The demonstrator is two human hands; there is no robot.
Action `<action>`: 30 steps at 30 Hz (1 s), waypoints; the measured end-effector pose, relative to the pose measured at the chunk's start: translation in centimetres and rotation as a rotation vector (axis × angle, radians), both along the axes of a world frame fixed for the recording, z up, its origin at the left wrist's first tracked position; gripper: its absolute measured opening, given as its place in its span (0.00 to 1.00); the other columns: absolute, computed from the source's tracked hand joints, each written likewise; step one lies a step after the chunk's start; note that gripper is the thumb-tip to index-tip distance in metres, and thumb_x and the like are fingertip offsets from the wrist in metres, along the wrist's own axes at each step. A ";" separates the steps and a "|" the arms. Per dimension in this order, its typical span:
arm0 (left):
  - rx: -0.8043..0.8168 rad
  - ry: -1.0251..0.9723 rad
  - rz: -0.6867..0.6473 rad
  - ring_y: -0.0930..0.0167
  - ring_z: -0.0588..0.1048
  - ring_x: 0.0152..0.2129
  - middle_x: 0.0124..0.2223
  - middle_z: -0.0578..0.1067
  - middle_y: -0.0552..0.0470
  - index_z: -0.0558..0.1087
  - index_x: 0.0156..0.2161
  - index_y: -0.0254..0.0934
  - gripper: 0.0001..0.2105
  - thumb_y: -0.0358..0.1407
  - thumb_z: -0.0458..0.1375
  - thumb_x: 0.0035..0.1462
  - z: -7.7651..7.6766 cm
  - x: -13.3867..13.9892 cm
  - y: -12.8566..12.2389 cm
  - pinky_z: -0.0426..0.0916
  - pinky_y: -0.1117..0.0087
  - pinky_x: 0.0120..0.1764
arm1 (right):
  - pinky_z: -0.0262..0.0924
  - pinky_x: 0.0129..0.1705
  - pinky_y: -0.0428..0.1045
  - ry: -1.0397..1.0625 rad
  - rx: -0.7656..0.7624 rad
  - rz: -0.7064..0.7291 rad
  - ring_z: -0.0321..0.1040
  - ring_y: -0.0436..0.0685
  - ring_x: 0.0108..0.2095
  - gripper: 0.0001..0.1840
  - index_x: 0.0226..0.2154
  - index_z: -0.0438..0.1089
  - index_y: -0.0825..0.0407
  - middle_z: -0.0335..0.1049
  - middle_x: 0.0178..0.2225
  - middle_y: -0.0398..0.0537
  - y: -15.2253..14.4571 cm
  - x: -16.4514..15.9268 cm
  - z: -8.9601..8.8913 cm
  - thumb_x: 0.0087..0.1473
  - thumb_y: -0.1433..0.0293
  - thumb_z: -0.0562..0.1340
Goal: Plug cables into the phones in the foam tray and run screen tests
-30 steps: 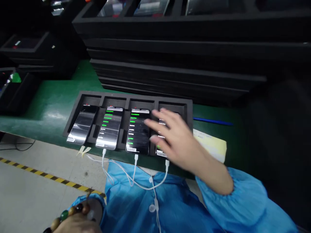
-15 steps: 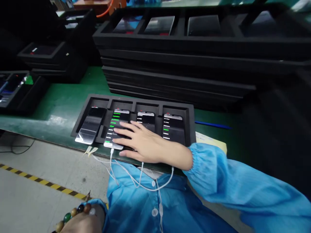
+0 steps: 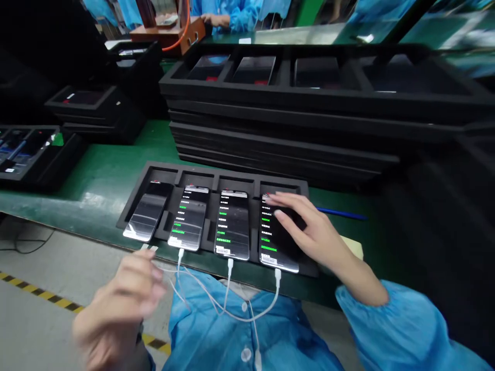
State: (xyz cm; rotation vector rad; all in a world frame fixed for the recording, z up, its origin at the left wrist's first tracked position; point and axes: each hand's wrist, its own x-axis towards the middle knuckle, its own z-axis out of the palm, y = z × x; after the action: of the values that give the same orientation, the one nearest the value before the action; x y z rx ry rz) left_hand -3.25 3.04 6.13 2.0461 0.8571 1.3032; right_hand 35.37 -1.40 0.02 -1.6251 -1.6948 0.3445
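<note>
A black foam tray (image 3: 236, 182) lies at the green bench's front edge with several smartphones in its slots. My right hand (image 3: 313, 229) is over the rightmost smartphone (image 3: 276, 234), fingers apart, fingertips at the top of its screen; I cannot tell if they touch. White and green text lines show on that phone, on the middle-right smartphone (image 3: 232, 221) and on the middle-left smartphone (image 3: 189, 214). A white charging cable (image 3: 277, 281) runs into the lower end of each. The leftmost smartphone (image 3: 147, 214) has a dark screen. Below it hovers my left hand (image 3: 124, 301), motion-blurred, its grip unclear.
Behind the tray stands a tall stack of black foam trays (image 3: 278, 134) holding more phones. Smaller tray stacks (image 3: 88, 111) are at the left. A blue pen-like stick (image 3: 342, 213) and yellow paper (image 3: 352, 247) lie at the right. Across the bench, a person's hand (image 3: 218, 20) shows.
My right hand has moved right from the middle-left phone to the rightmost one. My left hand has risen from below toward the tray's left front. More text lines now show on the screens.
</note>
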 end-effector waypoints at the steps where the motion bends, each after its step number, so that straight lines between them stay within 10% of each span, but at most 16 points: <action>1: 0.040 -0.028 -0.043 0.59 0.80 0.37 0.40 0.84 0.50 0.83 0.49 0.49 0.29 0.62 0.45 0.73 -0.6 0.3 0.6 0.76 0.51 0.51 | 0.70 0.65 0.64 0.017 0.027 -0.016 0.73 0.64 0.64 0.15 0.59 0.76 0.43 0.79 0.61 0.51 -1.2 0.1 -0.5 0.75 0.63 0.60; 8: 0.205 0.405 0.041 0.60 0.82 0.49 0.53 0.85 0.46 0.78 0.59 0.43 0.16 0.29 0.63 0.70 -3.4 0.8 3.9 0.67 0.51 0.62 | 0.68 0.63 0.65 -0.004 0.135 0.074 0.74 0.65 0.61 0.18 0.60 0.75 0.44 0.83 0.53 0.50 -5.6 -0.3 -2.1 0.73 0.74 0.60; 21: 0.161 0.618 0.162 0.59 0.79 0.53 0.55 0.84 0.46 0.71 0.51 0.43 0.08 0.33 0.62 0.70 -3.9 0.8 3.5 0.63 0.47 0.64 | 0.59 0.68 0.70 -0.189 -0.004 0.265 0.69 0.66 0.67 0.23 0.64 0.69 0.48 0.80 0.59 0.55 -1.7 -5.6 0.9 0.74 0.75 0.51; 30: 0.125 0.638 0.153 0.59 0.78 0.54 0.57 0.84 0.47 0.70 0.51 0.44 0.08 0.34 0.61 0.70 -3.7 1.0 3.4 0.59 0.47 0.67 | 0.58 0.66 0.66 -0.140 0.010 0.155 0.69 0.66 0.66 0.22 0.66 0.68 0.43 0.79 0.59 0.51 -2.7 -3.2 0.2 0.76 0.71 0.52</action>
State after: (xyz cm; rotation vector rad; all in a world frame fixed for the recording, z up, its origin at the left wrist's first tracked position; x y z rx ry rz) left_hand -2.28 6.44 2.41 2.5897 1.2476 0.7794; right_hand 32.13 -4.11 0.24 -1.5446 -1.9312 0.3027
